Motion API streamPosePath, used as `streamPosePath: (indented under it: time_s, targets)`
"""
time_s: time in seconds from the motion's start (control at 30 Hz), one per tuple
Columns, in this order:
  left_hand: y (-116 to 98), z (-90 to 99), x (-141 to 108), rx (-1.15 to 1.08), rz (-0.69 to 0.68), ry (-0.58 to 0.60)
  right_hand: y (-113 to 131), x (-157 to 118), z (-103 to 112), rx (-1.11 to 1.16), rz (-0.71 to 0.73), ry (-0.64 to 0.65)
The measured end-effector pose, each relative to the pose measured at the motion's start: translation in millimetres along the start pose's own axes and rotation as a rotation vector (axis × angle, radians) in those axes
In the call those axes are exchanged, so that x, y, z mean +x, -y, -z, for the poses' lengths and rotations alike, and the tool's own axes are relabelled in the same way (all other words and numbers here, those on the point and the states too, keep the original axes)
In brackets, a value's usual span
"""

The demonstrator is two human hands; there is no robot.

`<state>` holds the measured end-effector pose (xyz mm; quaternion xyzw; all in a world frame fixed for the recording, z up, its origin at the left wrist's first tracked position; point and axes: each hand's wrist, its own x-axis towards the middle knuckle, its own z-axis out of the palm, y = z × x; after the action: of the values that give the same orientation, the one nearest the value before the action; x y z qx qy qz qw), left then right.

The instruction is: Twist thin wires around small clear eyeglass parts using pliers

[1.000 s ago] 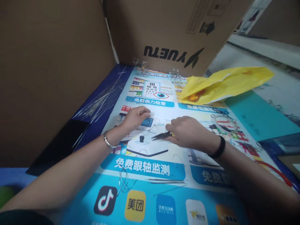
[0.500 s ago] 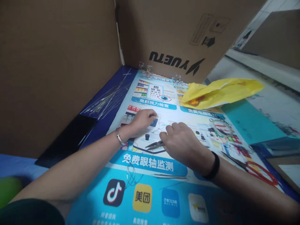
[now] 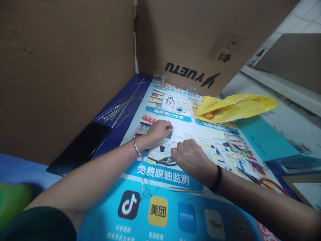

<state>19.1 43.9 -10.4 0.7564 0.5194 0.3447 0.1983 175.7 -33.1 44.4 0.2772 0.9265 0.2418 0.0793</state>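
Observation:
My left hand (image 3: pixel 160 130) is closed in a pinch over the printed sheet, a silver bangle on its wrist. A thin wire (image 3: pixel 175 128) shows faintly by its fingertips. To the right, my right hand (image 3: pixel 190 155) is a fist with its back up, a black band at the wrist. From under its thumb side stick the jaws of needle-nose pliers (image 3: pixel 165 160), pointing left; the fist hides their handles. Whether that fist also pinches wire cannot be made out. Loose loops of thin wire (image 3: pixel 145 187) lie on the sheet nearer me.
Cardboard walls (image 3: pixel 185 36) stand left and behind. Straight wires (image 3: pixel 120 108) and a black flat panel (image 3: pixel 80 149) lie left. Right are a yellow bag (image 3: pixel 238 106), a wire coil (image 3: pixel 237 143) and red-handled scissors (image 3: pixel 273 185). Wire pieces (image 3: pixel 160 80) sit at the back.
The camera view has shifted slightly. My right fist has moved a little left and towards me, with the plier jaws still under it. My left hand keeps its pinch.

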Motion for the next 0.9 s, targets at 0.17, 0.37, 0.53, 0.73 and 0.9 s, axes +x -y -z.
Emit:
streamPosePath:
  time_s: [0.17,0.37,0.53,0.73,0.9]
  targets:
    - [-1.5,0.9,0.5,0.033,-0.01,-0.004,-8.5,-8.5,-10.9,0.057,-0.013,-0.092]
    - [-3.3,2.8,-0.1,0.076,-0.013,0.013,-26.1,-19.4,-22.3,0.142,-0.077,-0.193]
    - [-3.6,2.8,-2.6,0.07,-0.019,0.021,-57.6,-13.2,-29.7,0.112,-0.221,-0.24]
    - [-0.2,3.8,-2.0,0.028,-0.02,-0.045,-82.1,-2.8,-48.3,0.075,-0.337,-0.293]
    - [-20.0,18.3,-4.1,-0.091,0.074,-0.25,-82.9,-6.4,-57.0,0.032,-0.354,-0.385]
